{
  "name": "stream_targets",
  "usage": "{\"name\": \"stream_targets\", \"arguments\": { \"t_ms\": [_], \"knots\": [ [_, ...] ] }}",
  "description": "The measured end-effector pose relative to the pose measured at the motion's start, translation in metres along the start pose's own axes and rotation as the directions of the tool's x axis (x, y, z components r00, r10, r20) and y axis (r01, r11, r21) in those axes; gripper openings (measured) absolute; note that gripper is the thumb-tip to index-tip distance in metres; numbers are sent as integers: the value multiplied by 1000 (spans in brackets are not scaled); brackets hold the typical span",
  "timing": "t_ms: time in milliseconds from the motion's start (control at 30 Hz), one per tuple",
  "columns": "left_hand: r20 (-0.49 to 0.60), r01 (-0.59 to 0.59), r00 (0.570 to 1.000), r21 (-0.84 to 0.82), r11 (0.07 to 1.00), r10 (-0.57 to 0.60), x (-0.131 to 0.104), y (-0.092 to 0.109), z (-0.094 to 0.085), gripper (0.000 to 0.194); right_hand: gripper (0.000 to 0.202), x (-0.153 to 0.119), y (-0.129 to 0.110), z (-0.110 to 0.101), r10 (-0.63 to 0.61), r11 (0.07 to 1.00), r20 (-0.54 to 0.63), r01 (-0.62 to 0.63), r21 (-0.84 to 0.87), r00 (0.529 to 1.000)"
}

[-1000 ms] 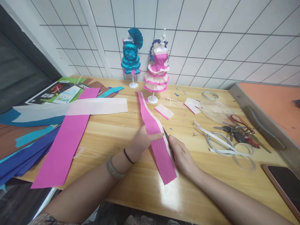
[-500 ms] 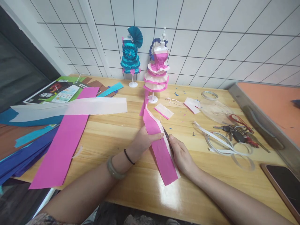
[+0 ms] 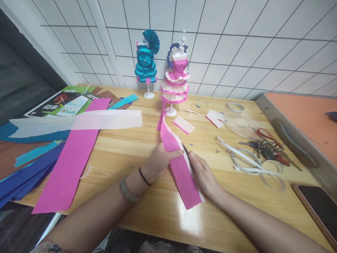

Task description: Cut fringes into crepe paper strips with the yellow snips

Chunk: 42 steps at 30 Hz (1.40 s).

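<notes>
A long pink strip with a white edge runs from the foot of the pink and white dress stand toward the table's front. My left hand pinches it about halfway along, the thumb lying across the pink face. On the strip's right side, my right hand is closed around a dark tool that looks like scissors. The tool's dark blade lies along the white edge; its handle is hidden by the fingers. A teal paper dress on a small white stand is at the back.
Pink and white strips cross on the left, over blue and brown sheets. Cut pieces, tape rolls, keys and a phone lie on the right, beside an orange-topped case.
The white edge at the strip's near end has spread slightly to the right, away from the pink. Both hands keep nearly the same place and hold.
</notes>
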State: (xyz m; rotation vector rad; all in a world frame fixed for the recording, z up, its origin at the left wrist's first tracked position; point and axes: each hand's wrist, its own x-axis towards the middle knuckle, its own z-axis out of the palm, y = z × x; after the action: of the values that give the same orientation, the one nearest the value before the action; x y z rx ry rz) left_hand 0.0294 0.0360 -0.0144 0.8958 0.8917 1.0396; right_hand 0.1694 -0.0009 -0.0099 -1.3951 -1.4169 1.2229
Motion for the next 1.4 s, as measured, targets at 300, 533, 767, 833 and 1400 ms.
{"name": "stream_targets", "arguments": {
  "t_ms": [300, 533, 767, 833, 1400],
  "knots": [
    [14, 18, 1000, -29, 999, -18, 0, 1, 1, 33, 41, 1, -1, 0, 11, 1000, 34, -11, -4, 999],
    [76, 87, 994, -123, 989, -78, -1, 6, 1, 34, 38, 1, -2, -1, 20, 1000, 51, -19, -24, 998],
    [58, 105, 994, -313, 944, -92, 3, 15, -1, 23, 36, -1, -4, 1, -10, 996, 45, 14, -90, 999],
    [55, 102, 994, -310, 945, -90, 4, 16, -3, 24, 35, -2, -4, 2, -30, 995, 45, 34, -97, 999],
    [-40, 15, 999, -172, 985, -22, 4, 10, -2, 29, 41, -2, -2, -1, -3, 1000, 52, 1, 29, 999]
  ]
}}
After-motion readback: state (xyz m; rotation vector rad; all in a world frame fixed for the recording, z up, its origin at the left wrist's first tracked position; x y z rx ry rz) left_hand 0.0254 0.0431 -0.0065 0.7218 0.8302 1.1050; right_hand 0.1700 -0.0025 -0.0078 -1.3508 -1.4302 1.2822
